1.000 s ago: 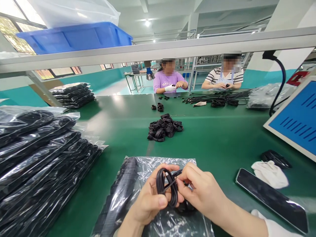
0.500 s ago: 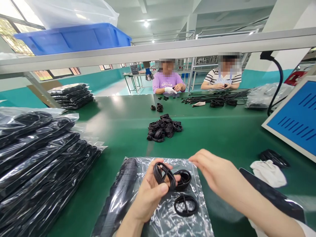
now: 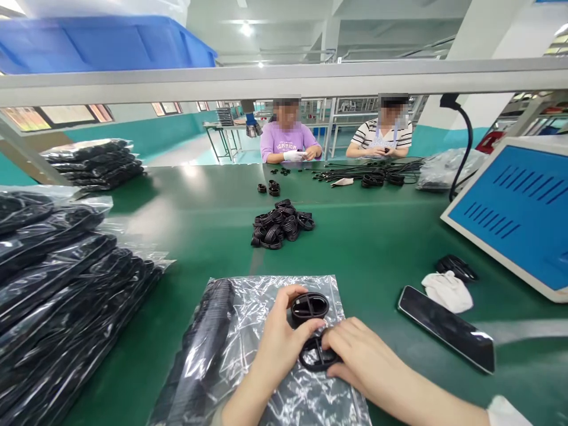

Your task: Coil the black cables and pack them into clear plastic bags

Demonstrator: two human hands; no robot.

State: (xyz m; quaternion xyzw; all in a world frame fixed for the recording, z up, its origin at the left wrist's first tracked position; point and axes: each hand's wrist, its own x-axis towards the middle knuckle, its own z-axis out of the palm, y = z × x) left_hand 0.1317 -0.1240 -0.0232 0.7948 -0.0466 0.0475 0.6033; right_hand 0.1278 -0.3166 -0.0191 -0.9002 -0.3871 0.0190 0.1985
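Observation:
A clear plastic bag [image 3: 252, 313] lies flat on the green table, with a packed row of black coiled cables [image 3: 204, 331] along its left side. My left hand [image 3: 284, 337] is closed around an upper black coiled cable [image 3: 310, 305] resting on the bag's right part, its thumb on the near side and its fingers on the far side. Just below, my right hand [image 3: 355, 358] pinches the right edge of a lower coiled cable [image 3: 313, 358]. Both coils have a strap across the middle. The right fingers hide part of the lower coil.
Beyond the bag lies a pile of coiled cables [image 3: 281, 225]. Filled bags are stacked [image 3: 66, 284] at left. A phone [image 3: 446, 325], a white glove [image 3: 448, 291] and a blue-panelled machine [image 3: 510, 207] are at right. Two people [image 3: 290, 142] sit across the table.
My left hand has lowered its raised coil to the bag, beside the other coils. My right hand has come down and in from the bag's far right corner to the lower coil.

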